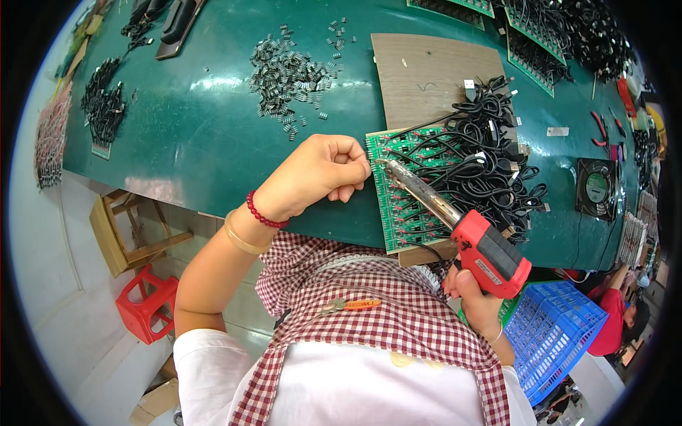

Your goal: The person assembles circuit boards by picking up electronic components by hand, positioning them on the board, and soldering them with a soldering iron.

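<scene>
A red-and-black soldering gun (pixel 490 254) is gripped in my right hand (pixel 479 305). Its metal barrel slants up and left, and the tip is over the left part of a green circuit board panel (pixel 391 202). My left hand (pixel 330 170) is closed in a pinch at the panel's left edge; whatever lies between the fingertips is hidden. Black cables (pixel 476 156) with plugs run from the panel and lie bunched over its right side. Part of the panel rests on a brown board (pixel 433 67). Up and left of it lie many small black connectors (pixel 288 74), loosely heaped.
More cabled green boards (pixel 533 35) are stacked at the far right. A small black fan (pixel 597 188) and red-handled pliers (pixel 600 129) lie on the right. Below the table edge are a blue crate (pixel 554 334) and a red stool (pixel 145 305). Another person (pixel 609 319) is at the right.
</scene>
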Available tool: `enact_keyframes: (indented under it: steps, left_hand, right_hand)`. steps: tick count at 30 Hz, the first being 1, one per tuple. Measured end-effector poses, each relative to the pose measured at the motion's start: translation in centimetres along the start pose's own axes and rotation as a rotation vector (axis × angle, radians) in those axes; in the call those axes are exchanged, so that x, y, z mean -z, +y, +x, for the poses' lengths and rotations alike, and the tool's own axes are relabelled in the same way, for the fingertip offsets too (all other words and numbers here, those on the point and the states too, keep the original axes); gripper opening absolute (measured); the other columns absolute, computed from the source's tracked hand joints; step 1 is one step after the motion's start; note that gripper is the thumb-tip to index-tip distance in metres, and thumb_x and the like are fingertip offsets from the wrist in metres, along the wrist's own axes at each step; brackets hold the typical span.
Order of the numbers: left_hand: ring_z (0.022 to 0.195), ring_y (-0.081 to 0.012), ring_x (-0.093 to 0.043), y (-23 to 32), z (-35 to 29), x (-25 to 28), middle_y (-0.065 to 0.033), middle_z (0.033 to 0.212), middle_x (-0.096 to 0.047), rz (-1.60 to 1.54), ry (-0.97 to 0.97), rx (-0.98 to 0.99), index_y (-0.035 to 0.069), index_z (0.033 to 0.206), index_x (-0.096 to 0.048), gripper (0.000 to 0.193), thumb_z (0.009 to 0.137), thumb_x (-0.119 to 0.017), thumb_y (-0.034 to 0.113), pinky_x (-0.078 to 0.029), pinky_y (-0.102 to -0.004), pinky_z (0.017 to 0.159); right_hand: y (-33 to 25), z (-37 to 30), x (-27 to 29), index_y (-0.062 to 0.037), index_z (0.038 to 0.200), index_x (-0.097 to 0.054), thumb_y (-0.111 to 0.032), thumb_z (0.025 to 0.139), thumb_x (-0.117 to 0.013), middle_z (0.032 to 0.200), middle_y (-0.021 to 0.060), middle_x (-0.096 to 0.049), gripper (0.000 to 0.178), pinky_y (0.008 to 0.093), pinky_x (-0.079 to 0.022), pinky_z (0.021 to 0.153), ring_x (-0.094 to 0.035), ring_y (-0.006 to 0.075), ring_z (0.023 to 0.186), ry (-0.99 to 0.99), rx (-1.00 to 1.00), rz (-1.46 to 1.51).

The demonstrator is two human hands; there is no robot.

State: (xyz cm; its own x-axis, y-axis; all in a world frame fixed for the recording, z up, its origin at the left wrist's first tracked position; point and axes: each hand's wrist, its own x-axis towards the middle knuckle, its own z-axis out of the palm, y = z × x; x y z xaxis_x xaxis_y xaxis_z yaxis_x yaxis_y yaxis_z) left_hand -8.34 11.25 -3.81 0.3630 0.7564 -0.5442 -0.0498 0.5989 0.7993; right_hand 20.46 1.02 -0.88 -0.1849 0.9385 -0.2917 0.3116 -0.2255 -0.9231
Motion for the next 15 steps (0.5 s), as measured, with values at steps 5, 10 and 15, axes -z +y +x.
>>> enact_keyframes:
  steps: [5, 10, 15]
  left_hand:
    - [0.051, -0.0034, -0.050, 0.00, -0.07, -0.17, -0.0011, 0.065, -0.057, 0.002, 0.016, -0.008, 0.002, 0.078, -0.057, 0.008, 0.082, -0.057, 0.008, -0.038, -0.0164, 0.045]
    - [0.050, -0.0031, -0.050, -0.03, -0.03, -0.10, -0.0014, 0.066, -0.057, 0.012, 0.009, -0.011, 0.002, 0.079, -0.056, 0.008, 0.083, -0.057, 0.009, -0.037, -0.0158, 0.044]
    - [0.050, -0.0029, -0.050, 0.08, -0.07, -0.07, -0.0014, 0.067, -0.057, 0.032, 0.016, -0.004, 0.002, 0.079, -0.057, 0.008, 0.083, -0.057, 0.009, -0.036, -0.0155, 0.044]
  right_hand:
    - [-0.26, 0.10, -0.42, 0.0000, 0.073, -0.052, -0.022, 0.085, -0.057, 0.061, 0.0068, -0.051, 0.025, 0.0249, -0.038, 0.049, -0.046, 0.0116, 0.051, 0.018, -0.030, -0.014]
    - [0.06, -0.27, -0.03, 0.0012, 0.083, -0.054, -0.019, 0.085, -0.056, 0.061, 0.0068, -0.051, 0.020, 0.0252, -0.039, 0.049, -0.046, 0.0119, 0.051, -0.027, 0.008, -0.005]
    - [0.20, -0.22, 0.16, 0.0030, 0.107, -0.047, -0.015, 0.086, -0.055, 0.062, 0.0073, -0.051, 0.029, 0.0257, -0.039, 0.049, -0.046, 0.0121, 0.052, -0.022, 0.005, -0.022]
